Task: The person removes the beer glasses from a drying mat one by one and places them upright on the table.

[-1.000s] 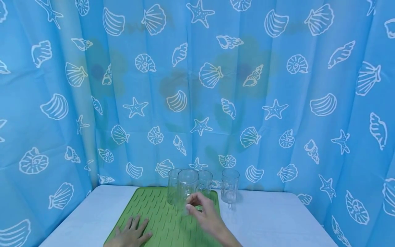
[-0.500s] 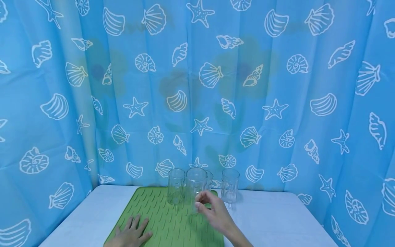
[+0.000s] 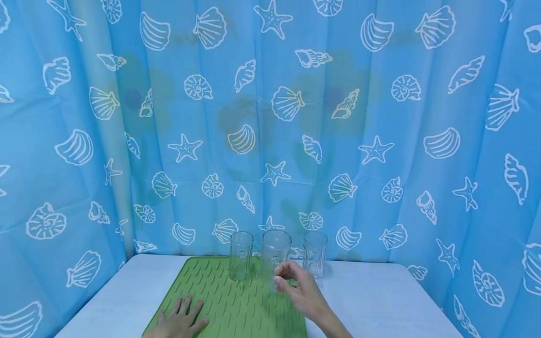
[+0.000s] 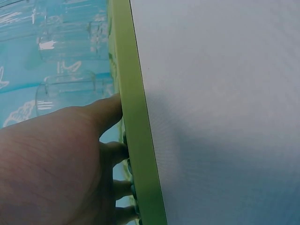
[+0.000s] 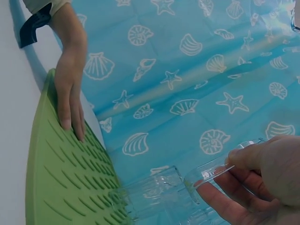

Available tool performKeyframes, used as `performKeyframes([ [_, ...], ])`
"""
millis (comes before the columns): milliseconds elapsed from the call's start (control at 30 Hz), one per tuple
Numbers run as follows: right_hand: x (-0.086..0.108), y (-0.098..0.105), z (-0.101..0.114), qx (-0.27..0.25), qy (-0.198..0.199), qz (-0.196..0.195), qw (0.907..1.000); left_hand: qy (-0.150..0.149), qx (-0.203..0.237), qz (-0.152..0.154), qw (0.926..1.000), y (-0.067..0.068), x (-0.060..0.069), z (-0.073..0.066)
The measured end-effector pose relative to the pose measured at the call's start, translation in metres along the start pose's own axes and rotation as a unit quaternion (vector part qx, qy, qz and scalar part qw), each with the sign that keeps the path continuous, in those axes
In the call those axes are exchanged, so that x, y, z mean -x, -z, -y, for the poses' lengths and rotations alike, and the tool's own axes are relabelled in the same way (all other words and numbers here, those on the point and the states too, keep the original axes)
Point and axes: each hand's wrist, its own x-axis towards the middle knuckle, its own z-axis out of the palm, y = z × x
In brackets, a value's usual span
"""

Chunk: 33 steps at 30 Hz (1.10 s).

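Observation:
My right hand (image 3: 302,288) pinches the handle (image 5: 213,169) of a clear glass mug (image 3: 276,244) between thumb and fingers. The mug is upright over the right part of a green ridged drying mat (image 3: 224,305); whether its base touches the mat I cannot tell. My left hand (image 3: 177,321) lies on the mat's near left part with fingers spread and straight. Left of the held mug, another glass mug (image 3: 241,258) stands on the mat. A further glass mug (image 3: 315,256) stands to the right, on the white table just off the mat.
The white table (image 3: 380,300) extends on both sides of the mat. A blue curtain (image 3: 270,117) with white shells and starfish hangs close behind the table's far edge and along both sides.
My right hand has carried the held mug rightward across the mat, and it now covers the mug behind that showed earlier. My left hand and the standing mugs have stayed put.

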Motion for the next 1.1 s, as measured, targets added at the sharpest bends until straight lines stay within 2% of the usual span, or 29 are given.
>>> performKeyframes([
  [333,0.000,0.011,0.001,-0.007,0.012,-0.006,0.9999,-0.002,-0.014,0.008,0.9999,-0.005,-0.007,0.006],
  [600,-0.001,0.016,0.003,-0.010,0.013,-0.005,0.9999,0.005,-0.021,0.018,0.9996,-0.002,-0.007,0.004],
  [833,-0.002,0.019,0.001,-0.025,0.035,0.001,0.9991,0.013,0.010,0.017,0.9997,0.001,-0.009,0.003],
  [933,-0.003,0.020,0.001,-0.046,0.028,0.003,0.9986,0.017,0.017,0.013,0.9996,0.003,-0.008,0.002],
  [1100,-0.004,0.023,0.002,-0.096,-0.007,-0.002,0.9954,0.017,0.016,0.010,0.9997,0.006,-0.006,-0.001],
])
